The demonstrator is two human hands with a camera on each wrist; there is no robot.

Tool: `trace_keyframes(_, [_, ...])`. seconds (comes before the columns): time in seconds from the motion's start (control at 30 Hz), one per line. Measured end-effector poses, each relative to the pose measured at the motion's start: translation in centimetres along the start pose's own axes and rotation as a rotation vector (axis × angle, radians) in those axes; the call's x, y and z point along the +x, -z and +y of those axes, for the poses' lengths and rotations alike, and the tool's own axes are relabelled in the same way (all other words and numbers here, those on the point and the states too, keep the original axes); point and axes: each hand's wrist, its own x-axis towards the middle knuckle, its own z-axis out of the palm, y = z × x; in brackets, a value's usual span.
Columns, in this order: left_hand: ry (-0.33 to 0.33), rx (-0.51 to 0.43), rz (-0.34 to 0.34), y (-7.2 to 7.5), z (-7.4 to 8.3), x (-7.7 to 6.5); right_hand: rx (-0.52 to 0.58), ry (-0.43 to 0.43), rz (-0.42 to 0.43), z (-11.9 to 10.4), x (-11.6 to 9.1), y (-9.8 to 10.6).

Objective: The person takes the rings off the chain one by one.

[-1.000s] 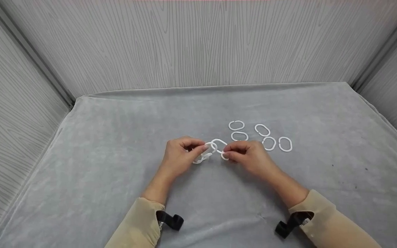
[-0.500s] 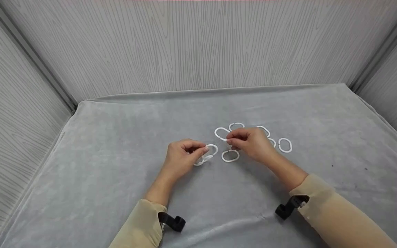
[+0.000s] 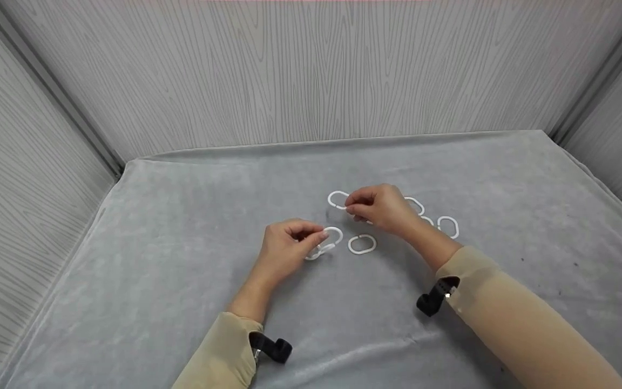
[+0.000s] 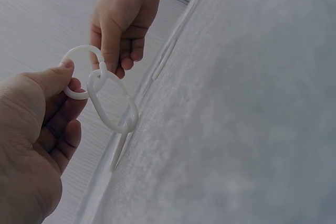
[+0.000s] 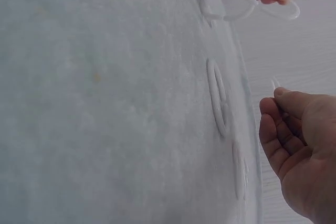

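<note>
My left hand point(image 3: 292, 248) pinches a white oval ring point(image 4: 83, 49) between thumb and fingers. A second white ring point(image 4: 111, 106) hangs linked through it, with another ring point(image 4: 119, 152) below, lying toward the cloth. Farther back, my right hand point(image 3: 381, 208) pinches a single white ring point(image 3: 337, 199) that sticks out to its left above the cloth. This ring appears nearly edge-on in the right wrist view. Between the hands, one loose ring point(image 3: 362, 245) with a small gap in its side lies flat.
More white rings lie right of the right hand: one far ring point(image 3: 416, 205), another partly behind the wrist, and a ring point(image 3: 447, 227) farthest right. A grey cloth point(image 3: 181, 243) covers the table, bounded at the back by a wood-grain panel point(image 3: 289, 70).
My right hand has left the linked rings, moving back and slightly left with a ring. The loose ring formerly half covered by its fingers now shows whole. My left hand has barely moved.
</note>
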Motion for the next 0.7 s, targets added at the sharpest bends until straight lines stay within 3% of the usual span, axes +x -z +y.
trace_keyframes(0.33, [0.007,0.022,-0.013,0.1,0.3,0.0,-0.022,0.012,-0.007,0.1,1.6,-1.1])
trace_keyframes(0.7, [-0.047,0.022,-0.006,0.0,0.2,0.0,-0.131,0.04,0.022,0.5,1.9,-1.4])
